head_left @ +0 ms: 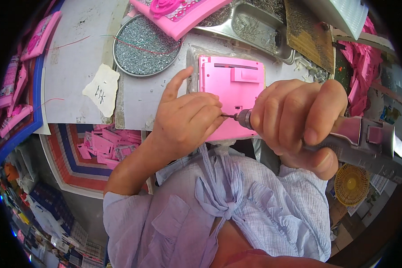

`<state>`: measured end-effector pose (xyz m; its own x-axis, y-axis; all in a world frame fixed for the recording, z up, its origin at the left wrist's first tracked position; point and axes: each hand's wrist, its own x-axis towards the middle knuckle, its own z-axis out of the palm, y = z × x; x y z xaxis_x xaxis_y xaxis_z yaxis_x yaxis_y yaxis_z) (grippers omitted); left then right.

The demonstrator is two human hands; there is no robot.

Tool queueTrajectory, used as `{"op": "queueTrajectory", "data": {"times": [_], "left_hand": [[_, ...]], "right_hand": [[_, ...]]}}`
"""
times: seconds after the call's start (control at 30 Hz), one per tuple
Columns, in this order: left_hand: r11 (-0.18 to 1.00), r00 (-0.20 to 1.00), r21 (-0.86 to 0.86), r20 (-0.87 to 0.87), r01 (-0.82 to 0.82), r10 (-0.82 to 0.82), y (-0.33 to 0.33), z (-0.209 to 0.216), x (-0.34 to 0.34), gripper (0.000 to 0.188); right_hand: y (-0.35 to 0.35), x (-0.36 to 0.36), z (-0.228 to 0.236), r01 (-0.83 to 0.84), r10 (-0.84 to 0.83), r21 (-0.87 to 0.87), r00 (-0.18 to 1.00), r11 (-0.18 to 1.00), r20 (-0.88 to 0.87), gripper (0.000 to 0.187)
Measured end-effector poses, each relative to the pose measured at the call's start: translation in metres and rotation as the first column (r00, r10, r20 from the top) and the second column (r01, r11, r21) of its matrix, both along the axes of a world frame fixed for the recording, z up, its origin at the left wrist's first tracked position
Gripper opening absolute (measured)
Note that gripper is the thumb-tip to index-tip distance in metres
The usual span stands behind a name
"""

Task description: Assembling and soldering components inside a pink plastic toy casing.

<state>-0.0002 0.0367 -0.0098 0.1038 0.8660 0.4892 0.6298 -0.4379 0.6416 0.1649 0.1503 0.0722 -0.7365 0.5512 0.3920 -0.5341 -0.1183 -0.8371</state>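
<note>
A powered screwdriver [366, 147] lies in the grip of my right hand [299, 111], its chuck and thin bit pointing left. The fingers wrap around its body. My left hand [183, 118] brings thumb and fingertips together at the tip of the bit; whatever they pinch there is too small to make out. One finger of that hand sticks up, away from the others. Beneath both hands sits a flat pink plastic casing [221, 91] with a slot, a raised block and small holes, on clear plastic wrap. My right hand covers part of its right side.
A round metal bowl [115, 53] full of small screws stands behind my left hand. Beyond the casing are a pink toy panel [183, 22] and a steel tray [291, 58] of small hardware. A torn white card [102, 89] lies left. Pink parts [105, 145] fill a bin below.
</note>
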Motion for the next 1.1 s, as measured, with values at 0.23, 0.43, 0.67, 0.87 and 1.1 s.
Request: {"op": "queueTrajectory", "data": {"times": [0.23,0.43,0.67,0.87,1.1], "left_hand": [[0.958,0.958,-0.083,0.059,-0.274,0.279,-0.002,-0.016,-0.029,0.014],[0.997,0.998,-0.058,0.018,-0.059,0.060,-0.018,-0.019,0.009,0.022],[0.989,0.981,0.010,-0.132,-0.144,0.144,-0.027,-0.033,0.019,0.006],[0.986,0.972,0.006,-0.169,-0.166,0.165,-0.030,-0.035,0.021,0.008],[0.983,0.979,-0.033,-0.105,-0.182,0.177,-0.027,-0.030,0.023,0.012]], "right_hand": [[0.037,-0.021,-0.012,0.039,-0.053,0.175,0.996,0.984,0.077,0.017],[0.053,-0.049,-0.037,-0.017,0.009,0.144,0.998,0.989,0.061,0.013],[0.047,-0.063,-0.061,0.059,-0.072,0.148,0.994,0.987,0.082,0.024],[0.040,-0.053,-0.029,0.015,-0.033,0.140,0.991,0.990,0.128,0.029],[0.029,-0.046,-0.045,0.041,-0.161,0.332,0.926,0.943,0.342,0.032]]}}
